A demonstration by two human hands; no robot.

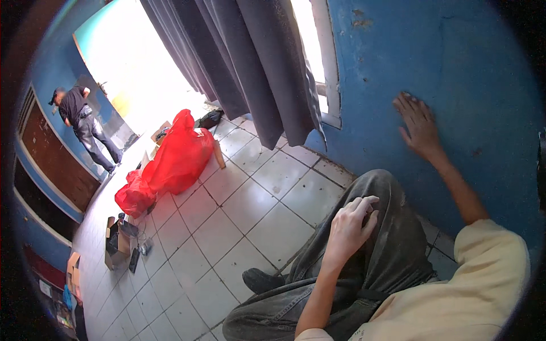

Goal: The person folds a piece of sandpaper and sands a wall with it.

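Blue painted wall [483,74], chipped in patches, stands right of the long dark grey fabric curtain [239,57]. Right of that curtain, the bare right hand [420,128] lies against the wall, fingers extended and slightly spread, the surface directly beneath them. Lower than the curtain, the left hand [350,227] curls its whitish fingers loosely beside the faded grey trousers [398,238], away from the wall; whether it grips anything, I cannot tell.

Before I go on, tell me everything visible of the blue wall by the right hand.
The blue wall stands on the person's right and looks painted, with brownish chipped or stained spots and a thin dark line high up. A pale window frame is set into it; a grey curtain hangs at that side. The right hand appears to lie against it, fingers extended. White floor tiles run toward its base.
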